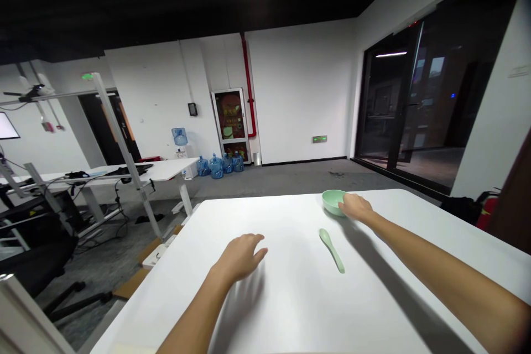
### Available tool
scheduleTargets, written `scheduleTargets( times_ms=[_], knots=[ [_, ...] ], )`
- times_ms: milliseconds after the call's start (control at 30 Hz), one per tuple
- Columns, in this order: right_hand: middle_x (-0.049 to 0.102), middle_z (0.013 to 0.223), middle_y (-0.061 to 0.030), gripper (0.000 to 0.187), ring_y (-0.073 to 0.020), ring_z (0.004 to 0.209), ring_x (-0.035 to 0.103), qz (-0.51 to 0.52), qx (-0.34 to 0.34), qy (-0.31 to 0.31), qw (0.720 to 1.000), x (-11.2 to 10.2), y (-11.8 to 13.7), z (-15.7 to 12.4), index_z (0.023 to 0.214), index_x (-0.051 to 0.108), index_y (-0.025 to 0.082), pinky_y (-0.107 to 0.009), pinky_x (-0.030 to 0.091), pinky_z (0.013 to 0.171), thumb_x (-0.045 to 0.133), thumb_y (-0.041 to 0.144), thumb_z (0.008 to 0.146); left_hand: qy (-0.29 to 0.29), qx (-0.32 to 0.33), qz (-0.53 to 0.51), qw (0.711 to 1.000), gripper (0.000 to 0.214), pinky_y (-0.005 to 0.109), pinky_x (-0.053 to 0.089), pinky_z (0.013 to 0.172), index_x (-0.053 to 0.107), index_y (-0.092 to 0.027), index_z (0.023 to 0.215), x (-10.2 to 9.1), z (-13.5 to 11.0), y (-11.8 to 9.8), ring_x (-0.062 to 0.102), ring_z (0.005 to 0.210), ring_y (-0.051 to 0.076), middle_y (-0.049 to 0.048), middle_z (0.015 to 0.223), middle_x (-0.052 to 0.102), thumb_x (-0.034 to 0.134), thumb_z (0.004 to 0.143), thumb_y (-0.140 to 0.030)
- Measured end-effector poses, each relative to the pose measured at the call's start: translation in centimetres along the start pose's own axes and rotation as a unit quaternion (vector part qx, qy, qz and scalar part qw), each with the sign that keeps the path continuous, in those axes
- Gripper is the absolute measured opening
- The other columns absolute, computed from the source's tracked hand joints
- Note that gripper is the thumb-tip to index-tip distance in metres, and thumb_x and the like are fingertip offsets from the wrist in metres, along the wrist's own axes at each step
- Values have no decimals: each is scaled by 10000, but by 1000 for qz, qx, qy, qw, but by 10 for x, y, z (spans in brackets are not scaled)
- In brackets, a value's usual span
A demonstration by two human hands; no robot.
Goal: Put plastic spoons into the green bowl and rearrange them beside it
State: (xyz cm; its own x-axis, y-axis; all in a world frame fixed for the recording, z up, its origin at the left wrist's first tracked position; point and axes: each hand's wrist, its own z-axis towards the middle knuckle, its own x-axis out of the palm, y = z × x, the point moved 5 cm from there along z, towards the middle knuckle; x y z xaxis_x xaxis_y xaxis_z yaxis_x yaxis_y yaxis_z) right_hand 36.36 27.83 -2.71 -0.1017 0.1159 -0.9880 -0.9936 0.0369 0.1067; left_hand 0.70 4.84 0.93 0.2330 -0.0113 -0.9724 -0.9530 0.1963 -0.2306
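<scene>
A light green bowl [332, 203] is at the far edge of the white table, right of the middle. My right hand [355, 207] grips its right rim, thumb at the inner side and the other fingers partly hidden. Nearer to me lies a light green spoon [332, 250], its oval end pointing away and its handle toward me. To the left of the spoon, my left hand [242, 256] hovers over the table with thumb and fingers apart, holding nothing. Its shadow falls on the tabletop below.
The white table [290, 298] spans the foreground. Beyond it, several blue water bottles [216, 167] stand on the floor by the wall. At left are another white table [170, 170] with metal posts and a black chair [37, 254]. Dark glass doors [409, 105] are at right.
</scene>
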Motion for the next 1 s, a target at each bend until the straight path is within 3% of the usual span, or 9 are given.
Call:
scheduleTargets(
  times_ms=[267, 433, 633, 800, 1000],
  knots=[
    [656, 1120, -174, 365, -285, 988, 641, 11, 6, 23, 1000, 6, -1, 0, 1037, 671, 146, -336, 455, 748, 457, 403, 890, -1, -1, 1, 1000, 517, 414, 433, 985, 555, -255, 1328, -3, -3, -2, 549, 1227, 289, 66, 1336, 617, 375, 928, -528],
    [657, 1121, -170, 391, -295, 999, 637, 4, 3, 14, 1000, -4, -1, -13, 1009, 671, 155, -346, 453, 759, 437, 450, 906, -3, -1, 7, 1000, 523, 422, 432, 986, 549, -236, 1335, -1, -4, -1, 547, 1228, 292, 85, 1328, 618, 373, 931, -516],
    [668, 1073, -170, 453, -300, 973, 638, -4, -22, -25, 999, -31, -10, -54, 981, 672, 161, -353, 438, 756, 385, 507, 921, -4, 1, 10, 1000, 521, 417, 435, 983, 548, -234, 1335, 0, -5, -1, 548, 1229, 291, 92, 1329, 617, 383, 926, -512],
    [643, 1127, -171, 565, -291, 968, 628, 17, -43, -78, 996, -48, -23, -97, 1099, 628, 158, -348, 429, 749, 313, 594, 924, -3, 17, 21, 1000, 538, 418, 427, 997, 547, -216, 1340, 0, -6, -2, 547, 1229, 291, 100, 1335, 612, 378, 925, -514],
    [625, 1206, -152, 559, -290, 1030, 613, 44, -90, -77, 992, -45, -31, -139, 1188, 589, 176, -355, 437, 786, 341, 594, 913, -18, 33, 23, 999, 535, 408, 433, 987, 548, -222, 1336, 2, -6, -1, 559, 1214, 286, 95, 1326, 620, 370, 928, -519]
  ],
)
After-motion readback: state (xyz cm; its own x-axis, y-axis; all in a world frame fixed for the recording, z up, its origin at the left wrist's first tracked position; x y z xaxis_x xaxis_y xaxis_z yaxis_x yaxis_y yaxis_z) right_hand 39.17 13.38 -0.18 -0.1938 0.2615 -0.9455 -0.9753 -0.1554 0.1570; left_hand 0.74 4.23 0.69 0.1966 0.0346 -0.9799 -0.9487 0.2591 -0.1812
